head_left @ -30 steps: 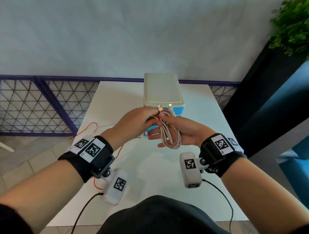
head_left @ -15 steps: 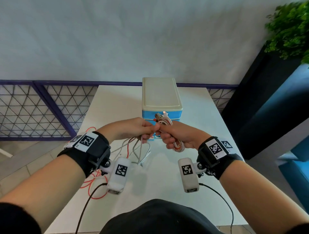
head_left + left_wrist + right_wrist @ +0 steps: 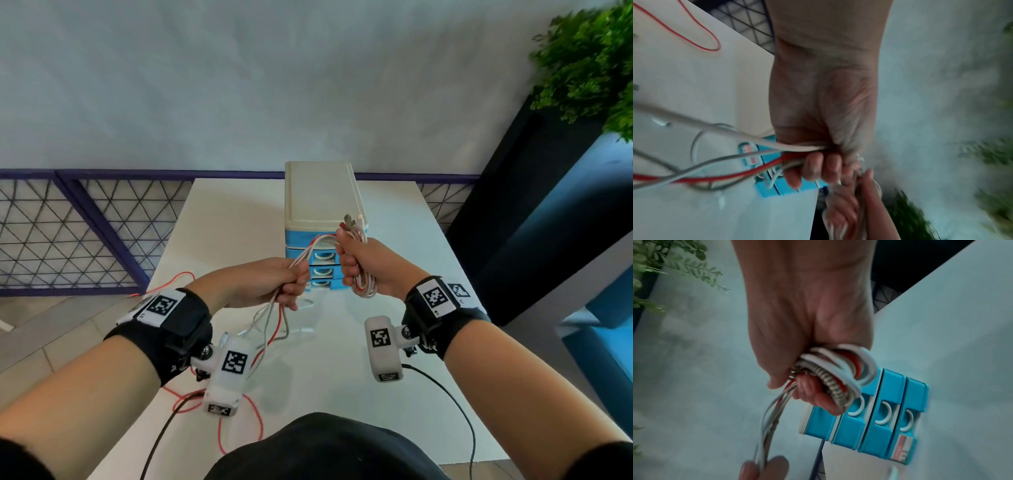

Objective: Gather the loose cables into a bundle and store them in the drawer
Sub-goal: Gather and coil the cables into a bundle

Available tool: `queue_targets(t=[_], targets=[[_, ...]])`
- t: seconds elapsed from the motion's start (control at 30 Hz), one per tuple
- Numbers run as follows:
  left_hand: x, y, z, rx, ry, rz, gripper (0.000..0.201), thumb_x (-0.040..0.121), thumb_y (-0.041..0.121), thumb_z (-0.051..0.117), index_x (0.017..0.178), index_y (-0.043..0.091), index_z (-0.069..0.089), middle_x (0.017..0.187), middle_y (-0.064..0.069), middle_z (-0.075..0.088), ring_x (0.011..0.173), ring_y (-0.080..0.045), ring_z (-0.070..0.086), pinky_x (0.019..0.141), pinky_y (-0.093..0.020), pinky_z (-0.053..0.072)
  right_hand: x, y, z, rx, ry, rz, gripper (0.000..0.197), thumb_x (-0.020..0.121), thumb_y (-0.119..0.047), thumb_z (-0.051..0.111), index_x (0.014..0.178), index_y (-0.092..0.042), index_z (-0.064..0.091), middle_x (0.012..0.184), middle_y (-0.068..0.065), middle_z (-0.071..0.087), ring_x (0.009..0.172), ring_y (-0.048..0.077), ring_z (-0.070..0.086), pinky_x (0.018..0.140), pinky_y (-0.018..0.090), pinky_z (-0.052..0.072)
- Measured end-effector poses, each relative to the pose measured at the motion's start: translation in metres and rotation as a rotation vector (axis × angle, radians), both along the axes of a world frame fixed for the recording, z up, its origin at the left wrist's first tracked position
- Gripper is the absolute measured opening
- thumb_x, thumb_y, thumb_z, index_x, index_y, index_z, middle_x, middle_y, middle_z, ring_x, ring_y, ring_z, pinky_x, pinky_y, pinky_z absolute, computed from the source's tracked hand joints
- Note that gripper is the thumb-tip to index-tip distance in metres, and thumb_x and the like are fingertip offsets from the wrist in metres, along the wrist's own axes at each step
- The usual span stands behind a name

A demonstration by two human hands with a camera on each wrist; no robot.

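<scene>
My right hand [image 3: 359,263] grips a coiled bundle of cables [image 3: 363,291], white, red and braided, with plug ends [image 3: 352,219] sticking up above the fist. In the right wrist view the coil [image 3: 838,369] curves out of the closed right hand [image 3: 807,382]. Several strands [image 3: 315,245] run from it down to my left hand [image 3: 284,284], which grips them in a fist [image 3: 818,160]. Their loose tails [image 3: 270,329] hang below the left hand towards the table. The drawer unit [image 3: 322,202], cream top over blue drawers [image 3: 879,418], stands just behind both hands, drawers closed.
A thin red cable [image 3: 239,407] loops on the white table [image 3: 342,349] under my left wrist and over the left edge. A wire fence [image 3: 68,233] lies to the left, a dark planter with a green plant [image 3: 589,68] to the right.
My hands have drawn apart. The right hand rose with the coil while the left moved down and left, stretching the strands between them. More loose tails now hang from the left hand.
</scene>
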State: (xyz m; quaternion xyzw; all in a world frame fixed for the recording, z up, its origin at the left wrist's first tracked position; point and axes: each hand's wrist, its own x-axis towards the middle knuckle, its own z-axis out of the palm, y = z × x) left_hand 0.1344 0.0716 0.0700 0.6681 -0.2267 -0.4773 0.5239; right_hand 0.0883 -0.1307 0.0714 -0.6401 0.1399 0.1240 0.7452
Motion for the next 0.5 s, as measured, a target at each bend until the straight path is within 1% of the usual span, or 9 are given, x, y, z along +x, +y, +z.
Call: queue_targets(t=[0.07, 0.13, 0.23, 0.27, 0.3, 0.33, 0.4, 0.43, 0.5], targets=[[-0.006, -0.012, 0.003, 0.048, -0.197, 0.059, 0.035, 0.101, 0.033, 0.029, 0.071, 0.018, 0.039, 0.06, 0.003, 0.032, 0.048, -0.009, 0.033, 0.061, -0.02, 0.046, 0.002, 0.003, -0.003, -0.032, 0.008, -0.009, 0.045, 0.092, -0.057, 0.047, 0.078, -0.014, 0.049, 0.056, -0.003, 0.034, 0.045, 0.009, 0.036, 0.047, 0.023, 0.044], [-0.011, -0.022, 0.005, 0.093, -0.372, 0.087, 0.034, 0.102, 0.029, 0.03, 0.071, 0.017, 0.039, 0.062, 0.001, 0.035, 0.049, -0.008, 0.035, 0.054, -0.019, 0.038, 0.004, 0.006, -0.005, -0.062, 0.02, -0.001, 0.054, 0.089, -0.066, 0.041, 0.079, -0.014, 0.049, 0.058, -0.002, 0.035, 0.046, 0.01, 0.039, 0.048, 0.024, 0.043], [-0.019, -0.035, 0.009, 0.16, -0.655, 0.015, 0.032, 0.102, 0.028, 0.03, 0.072, 0.024, 0.04, 0.066, 0.005, 0.042, 0.058, -0.008, 0.04, 0.053, -0.013, 0.037, 0.006, 0.012, -0.004, 0.008, 0.023, 0.032, 0.065, 0.088, -0.073, 0.028, 0.076, -0.014, 0.053, 0.058, 0.0, 0.046, 0.052, 0.015, 0.046, 0.052, 0.025, 0.043], [-0.02, -0.039, 0.008, 0.202, -0.746, -0.021, 0.031, 0.102, 0.028, 0.029, 0.073, 0.026, 0.04, 0.068, 0.006, 0.044, 0.061, -0.008, 0.043, 0.056, -0.013, 0.038, 0.006, 0.015, -0.004, 0.051, 0.024, 0.039, 0.069, 0.089, -0.073, 0.023, 0.075, -0.014, 0.057, 0.056, 0.0, 0.051, 0.052, 0.016, 0.049, 0.052, 0.025, 0.044], [-0.02, -0.042, 0.007, 0.246, -0.815, -0.051, 0.029, 0.102, 0.03, 0.028, 0.076, 0.025, 0.041, 0.071, 0.005, 0.047, 0.066, -0.011, 0.047, 0.063, -0.018, 0.041, 0.006, 0.017, -0.003, 0.086, 0.044, 0.029, 0.07, 0.088, -0.073, 0.022, 0.075, -0.015, 0.06, 0.053, 0.0, 0.054, 0.048, 0.015, 0.051, 0.052, 0.024, 0.045], [-0.021, -0.046, 0.006, 0.289, -0.86, -0.069, 0.028, 0.101, 0.032, 0.028, 0.081, 0.021, 0.043, 0.076, 0.002, 0.052, 0.072, -0.016, 0.052, 0.07, -0.027, 0.046, 0.007, 0.02, -0.002, 0.1, 0.078, 0.006, 0.07, 0.084, -0.077, 0.026, 0.078, -0.016, 0.059, 0.052, 0.0, 0.053, 0.046, 0.015, 0.051, 0.051, 0.024, 0.044], [-0.02, -0.052, 0.005, 0.366, -0.912, -0.077, 0.034, 0.1, 0.035, 0.026, 0.098, 0.011, 0.05, 0.09, -0.009, 0.06, 0.082, -0.026, 0.059, 0.078, -0.045, 0.05, 0.008, 0.022, -0.003, 0.096, 0.126, -0.013, 0.076, 0.067, -0.085, 0.043, 0.091, -0.015, 0.058, 0.061, 0.002, 0.051, 0.052, 0.016, 0.048, 0.052, 0.026, 0.04], [-0.02, -0.055, 0.006, 0.403, -0.911, -0.081, 0.037, 0.099, 0.034, 0.026, 0.106, 0.008, 0.051, 0.095, -0.014, 0.061, 0.085, -0.029, 0.06, 0.079, -0.049, 0.051, 0.009, 0.022, -0.003, 0.103, 0.132, -0.009, 0.077, 0.06, -0.085, 0.052, 0.093, -0.015, 0.058, 0.065, 0.002, 0.05, 0.056, 0.017, 0.049, 0.053, 0.027, 0.039], [-0.021, -0.062, 0.007, 0.452, -0.912, -0.077, 0.038, 0.1, 0.03, 0.026, 0.114, 0.005, 0.052, 0.101, -0.019, 0.061, 0.087, -0.032, 0.061, 0.081, -0.05, 0.051, 0.01, 0.022, -0.006, 0.143, 0.131, -0.016, 0.066, 0.06, -0.074, 0.068, 0.091, -0.016, 0.061, 0.069, 0.001, 0.051, 0.06, 0.016, 0.049, 0.055, 0.027, 0.038]])
